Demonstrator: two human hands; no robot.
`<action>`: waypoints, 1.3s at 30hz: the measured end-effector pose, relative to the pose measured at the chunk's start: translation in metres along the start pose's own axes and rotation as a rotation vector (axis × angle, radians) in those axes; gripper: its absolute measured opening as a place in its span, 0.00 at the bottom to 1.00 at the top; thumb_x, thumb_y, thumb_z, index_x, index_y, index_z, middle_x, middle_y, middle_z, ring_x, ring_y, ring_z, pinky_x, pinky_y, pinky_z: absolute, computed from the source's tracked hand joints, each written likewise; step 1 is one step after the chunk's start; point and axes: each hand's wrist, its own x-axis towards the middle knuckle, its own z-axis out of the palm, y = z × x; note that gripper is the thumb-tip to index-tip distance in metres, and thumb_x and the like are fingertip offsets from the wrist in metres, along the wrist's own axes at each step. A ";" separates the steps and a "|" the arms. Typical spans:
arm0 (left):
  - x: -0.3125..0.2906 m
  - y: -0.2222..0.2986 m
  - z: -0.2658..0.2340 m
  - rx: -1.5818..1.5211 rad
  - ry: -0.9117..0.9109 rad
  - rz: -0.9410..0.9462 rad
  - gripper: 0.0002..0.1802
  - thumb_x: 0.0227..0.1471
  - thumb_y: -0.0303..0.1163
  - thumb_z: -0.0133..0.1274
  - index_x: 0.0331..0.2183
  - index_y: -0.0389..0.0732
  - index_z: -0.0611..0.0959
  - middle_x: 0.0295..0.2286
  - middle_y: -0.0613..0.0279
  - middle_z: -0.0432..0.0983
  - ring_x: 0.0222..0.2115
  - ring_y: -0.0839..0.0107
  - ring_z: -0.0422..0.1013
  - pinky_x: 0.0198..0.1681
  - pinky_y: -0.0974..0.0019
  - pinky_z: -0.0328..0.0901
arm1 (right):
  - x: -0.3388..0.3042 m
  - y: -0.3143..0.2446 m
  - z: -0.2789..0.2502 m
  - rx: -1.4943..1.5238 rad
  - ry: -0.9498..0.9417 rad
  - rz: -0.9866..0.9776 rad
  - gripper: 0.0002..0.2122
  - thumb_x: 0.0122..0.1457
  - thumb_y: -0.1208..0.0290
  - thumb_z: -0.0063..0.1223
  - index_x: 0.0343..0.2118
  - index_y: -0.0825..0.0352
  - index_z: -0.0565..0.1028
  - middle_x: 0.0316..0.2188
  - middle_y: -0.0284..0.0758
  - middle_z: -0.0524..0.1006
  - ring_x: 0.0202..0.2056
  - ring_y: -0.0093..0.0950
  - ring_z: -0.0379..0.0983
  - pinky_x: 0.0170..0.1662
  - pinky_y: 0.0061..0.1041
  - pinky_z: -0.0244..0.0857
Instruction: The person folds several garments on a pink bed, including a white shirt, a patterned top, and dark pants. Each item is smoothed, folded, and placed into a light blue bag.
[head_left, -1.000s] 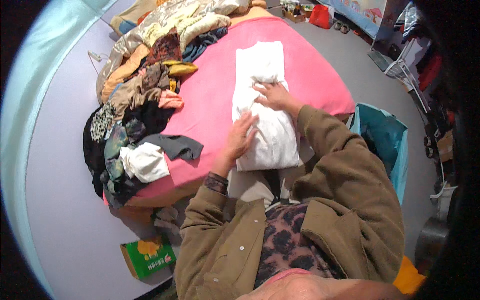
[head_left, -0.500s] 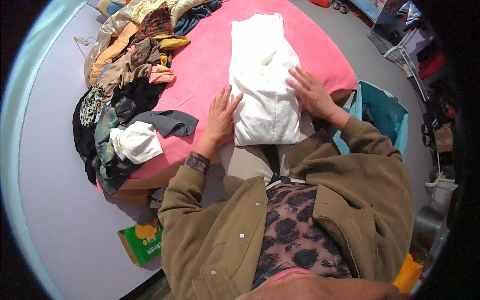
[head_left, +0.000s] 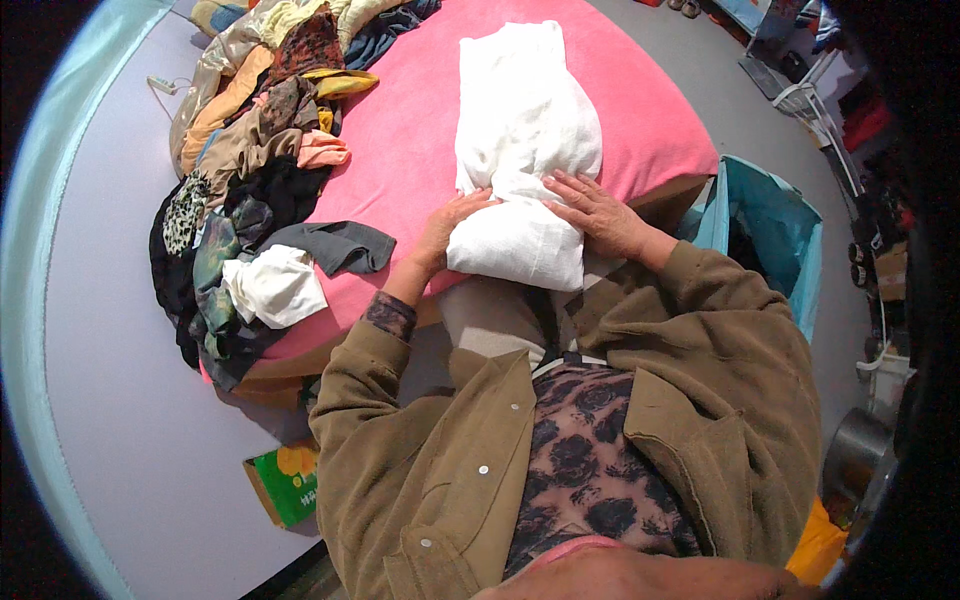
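A white folded garment (head_left: 530,120) lies lengthwise on the pink cover, its near end bunched and hanging slightly over the edge by my knees. At its left side my left hand (head_left: 447,232) rests with fingers stretched onto the cloth, the fingertips pressing at a crease across it. From the right, my right hand (head_left: 603,218) lies on the same crease, open, fingers spread and flat. Below the crease the near part of the garment puffs up in a rounded fold. Which kind of garment it is, I cannot tell.
The pink-covered bed or table (head_left: 400,130) bears a heap of mixed clothes (head_left: 260,140) at the left, with a grey cloth (head_left: 345,243) and a white cloth (head_left: 275,287) nearest me. A light-blue fabric bin (head_left: 800,240) stands at right. A green box (head_left: 285,490) sits lower left.
Both hands moved inward and slightly nearer me, pressing the garment's middle into a crease. Its near end shifted left and bunched into a puffier fold.
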 end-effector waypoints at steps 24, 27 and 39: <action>-0.026 0.078 0.017 0.470 -0.108 0.286 0.35 0.42 0.26 0.59 0.56 0.47 0.75 0.59 0.50 0.65 0.64 0.54 0.56 0.66 0.46 0.48 | -0.032 -0.017 0.002 0.597 -0.001 0.110 0.23 0.61 0.58 0.48 0.59 0.59 0.71 0.58 0.32 0.72 0.60 0.29 0.65 0.62 0.42 0.48; -0.021 0.066 0.023 0.180 -0.200 0.087 0.27 0.49 0.34 0.58 0.53 0.47 0.79 0.52 0.56 0.75 0.58 0.56 0.66 0.63 0.51 0.56 | -0.033 -0.019 -0.002 0.493 -0.094 0.123 0.23 0.53 0.67 0.58 0.54 0.62 0.73 0.56 0.36 0.72 0.60 0.34 0.64 0.61 0.37 0.52; 0.014 0.021 0.028 -0.133 0.225 -0.569 0.23 0.53 0.39 0.58 0.49 0.41 0.79 0.43 0.46 0.78 0.44 0.48 0.74 0.43 0.54 0.69 | 0.004 0.020 0.034 0.893 0.181 0.872 0.26 0.59 0.49 0.53 0.38 0.75 0.78 0.28 0.46 0.80 0.34 0.34 0.78 0.40 0.34 0.69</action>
